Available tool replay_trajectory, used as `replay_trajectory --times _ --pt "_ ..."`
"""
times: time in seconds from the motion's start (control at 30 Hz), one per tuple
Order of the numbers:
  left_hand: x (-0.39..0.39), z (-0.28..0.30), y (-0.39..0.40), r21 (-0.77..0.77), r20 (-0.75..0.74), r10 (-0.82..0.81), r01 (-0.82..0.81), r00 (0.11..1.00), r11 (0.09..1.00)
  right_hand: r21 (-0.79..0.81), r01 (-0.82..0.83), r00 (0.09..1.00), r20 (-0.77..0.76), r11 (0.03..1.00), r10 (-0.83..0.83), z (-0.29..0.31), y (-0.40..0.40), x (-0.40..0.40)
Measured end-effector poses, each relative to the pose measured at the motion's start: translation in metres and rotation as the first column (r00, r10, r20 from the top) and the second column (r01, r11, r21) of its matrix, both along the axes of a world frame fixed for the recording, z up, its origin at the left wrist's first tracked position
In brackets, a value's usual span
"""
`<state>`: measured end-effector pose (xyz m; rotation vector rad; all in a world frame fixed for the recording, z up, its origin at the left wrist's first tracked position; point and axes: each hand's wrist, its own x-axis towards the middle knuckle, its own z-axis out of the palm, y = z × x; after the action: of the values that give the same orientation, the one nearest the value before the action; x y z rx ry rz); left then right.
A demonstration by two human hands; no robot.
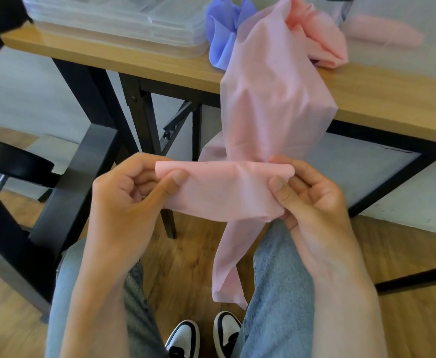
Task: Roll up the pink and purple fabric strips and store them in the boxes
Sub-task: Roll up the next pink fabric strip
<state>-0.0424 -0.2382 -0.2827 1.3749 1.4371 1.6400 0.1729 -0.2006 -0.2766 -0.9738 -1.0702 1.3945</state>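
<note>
Hands are pinching the pink fabric strip at both ends of a started fold lying crosswise between them; you are drawing its length down from the tabletop ahead.

Pink strip, purple strip (jeans faded blue)

Wooden table, black chair, wood floor.

Home room: wooden table, wood floor.
</note>
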Motion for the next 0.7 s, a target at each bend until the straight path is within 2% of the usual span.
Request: replay_trajectory --times 0.13,0.27,0.57,0.7 --pt "0.0007 0.0035 -0.0024 0.039 -0.013 -0.061 0.061 0.998 0.997 0.055 0.061 0.997 0.05 0.997 -0.064 -0.0014 -0.0003 0.0026" --pt "-0.0016 0.0031 -0.0028 0.075 -0.117 -0.094 0.103 0.989 0.992 0.058 0.118 0.986 0.111 0.991 -0.123 -0.0017 0.0002 0.0005" --pt "0.0014 -0.0007 -0.0002 0.054 -0.161 0.046 -0.038 0.986 0.998 0.08 -0.017 0.995 0.1 0.997 0.009 0.0023 -0.0019 0.003" --pt "-0.0014 -0.0029 -0.0005 0.05 -0.141 0.018 -0.011 0.99 0.999 0.105 0.038 0.993 0.11 0.994 -0.049 -0.0018 -0.0004 0.0045"
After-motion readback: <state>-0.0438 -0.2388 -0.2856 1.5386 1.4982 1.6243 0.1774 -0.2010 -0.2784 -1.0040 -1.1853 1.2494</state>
